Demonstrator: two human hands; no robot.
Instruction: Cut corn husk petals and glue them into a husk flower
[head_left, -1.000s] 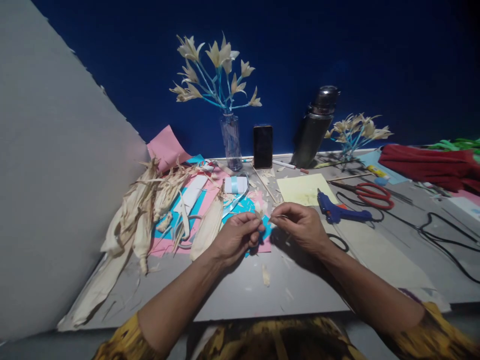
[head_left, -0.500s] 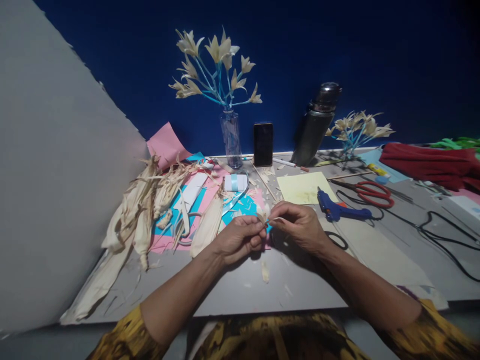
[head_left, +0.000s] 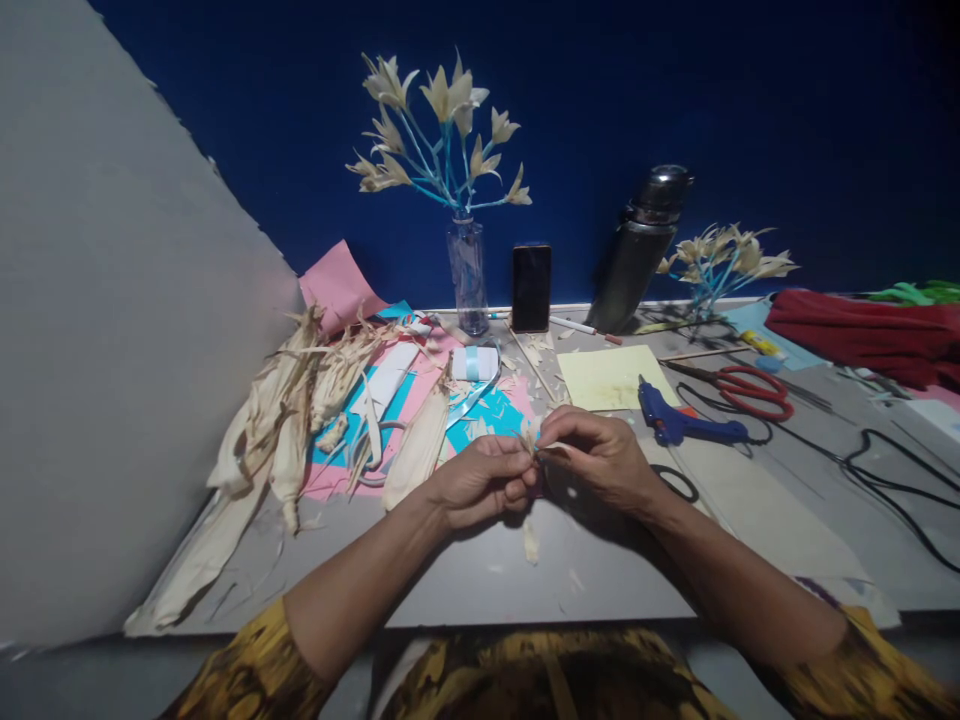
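Close together over the front middle of the table, my left hand (head_left: 484, 482) and my right hand (head_left: 600, 455) meet at a small corn husk flower (head_left: 529, 436). The left fingers are closed around its base. Thumb and forefinger of the right hand pinch a pale husk piece (head_left: 556, 452) against the flower's side. Fingers partly hide the lower end of the flower. Beyond the hands lie husk scraps on blue paper (head_left: 495, 412). A blue glue gun (head_left: 686, 420) rests right of my right hand, next to a yellow paper (head_left: 611, 378).
Dried corn husks (head_left: 262, 430) pile up at left. Behind stand a glass vase (head_left: 466, 275) of husk flowers, a phone (head_left: 531, 288) and a leaning thermos (head_left: 637, 255). Red-handled scissors (head_left: 754, 392), a black cable (head_left: 885, 470) and a dark red cloth (head_left: 862, 335) lie right.
The view has shifted slightly. Both hands stay together at the flower, and the right fingers have moved a little against it, with the husk piece still pinched.
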